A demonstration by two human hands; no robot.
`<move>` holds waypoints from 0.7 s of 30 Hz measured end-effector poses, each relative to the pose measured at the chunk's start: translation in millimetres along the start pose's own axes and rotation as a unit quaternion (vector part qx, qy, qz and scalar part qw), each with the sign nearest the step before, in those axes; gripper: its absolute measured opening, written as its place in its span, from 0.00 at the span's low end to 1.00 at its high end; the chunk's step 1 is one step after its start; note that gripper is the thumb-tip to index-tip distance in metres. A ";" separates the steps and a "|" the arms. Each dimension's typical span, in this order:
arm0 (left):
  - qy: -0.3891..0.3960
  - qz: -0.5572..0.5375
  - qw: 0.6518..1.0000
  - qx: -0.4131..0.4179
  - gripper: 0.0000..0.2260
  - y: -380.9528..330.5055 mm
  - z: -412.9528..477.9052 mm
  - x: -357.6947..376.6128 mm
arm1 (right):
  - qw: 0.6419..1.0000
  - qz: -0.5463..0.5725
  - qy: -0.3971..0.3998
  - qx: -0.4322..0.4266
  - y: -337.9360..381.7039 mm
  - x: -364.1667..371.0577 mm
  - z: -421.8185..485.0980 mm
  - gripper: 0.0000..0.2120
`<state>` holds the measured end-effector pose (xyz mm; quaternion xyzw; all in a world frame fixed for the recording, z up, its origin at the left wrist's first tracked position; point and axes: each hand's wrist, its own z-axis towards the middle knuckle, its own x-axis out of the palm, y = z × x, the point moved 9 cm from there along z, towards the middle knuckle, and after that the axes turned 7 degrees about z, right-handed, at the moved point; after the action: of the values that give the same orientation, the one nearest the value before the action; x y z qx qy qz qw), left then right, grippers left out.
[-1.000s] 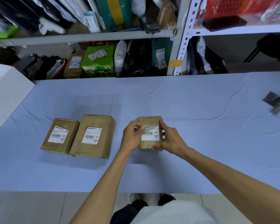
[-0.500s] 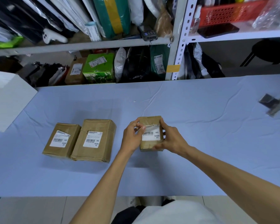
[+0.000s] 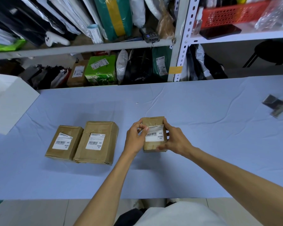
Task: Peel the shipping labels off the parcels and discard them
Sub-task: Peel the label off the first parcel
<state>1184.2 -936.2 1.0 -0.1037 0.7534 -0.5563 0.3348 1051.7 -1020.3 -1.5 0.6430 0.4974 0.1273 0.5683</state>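
A small brown parcel point(image 3: 152, 122) stands tilted on the blue table point(image 3: 203, 128), held between both hands. My right hand point(image 3: 175, 141) grips its right side and lower edge. My left hand point(image 3: 135, 138) pinches the upper left corner of its white shipping label point(image 3: 154, 135), which is lifted a little there. Two more brown parcels lie flat to the left: a middle one point(image 3: 96, 142) with a label point(image 3: 95, 141) and a smaller left one point(image 3: 64, 142) with a label point(image 3: 62, 141) curling at its top.
A white box point(image 3: 8, 103) sits at the table's left end. A metal object point(image 3: 274, 105) pokes in at the right edge. Behind the table, shelves point(image 3: 88, 48) hold bags, a green carton point(image 3: 100, 70) and more parcels.
The camera has tilted up slightly. My left fingers have lifted the label's upper left corner a bit further; the parcel stays in place between my hands.
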 end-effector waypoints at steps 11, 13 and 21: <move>0.001 0.000 1.000 -0.003 0.06 -1.9 -0.1 -2.3 | 1.000 -0.008 0.003 -0.010 6.3 -0.1 0.3 0.52; 0.002 0.002 1.000 -0.006 0.06 0.7 -0.6 -1.3 | 1.000 -0.011 0.004 -0.009 5.2 0.4 -0.3 0.51; 0.006 0.005 1.000 0.001 0.07 0.1 -2.1 2.9 | 1.000 -0.019 0.000 -0.005 1.7 -1.9 -3.1 0.52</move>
<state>1180.7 -936.1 0.1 -0.0961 0.7557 -0.5557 0.3328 1049.4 -1019.7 1.7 0.6306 0.5089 0.1195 0.5737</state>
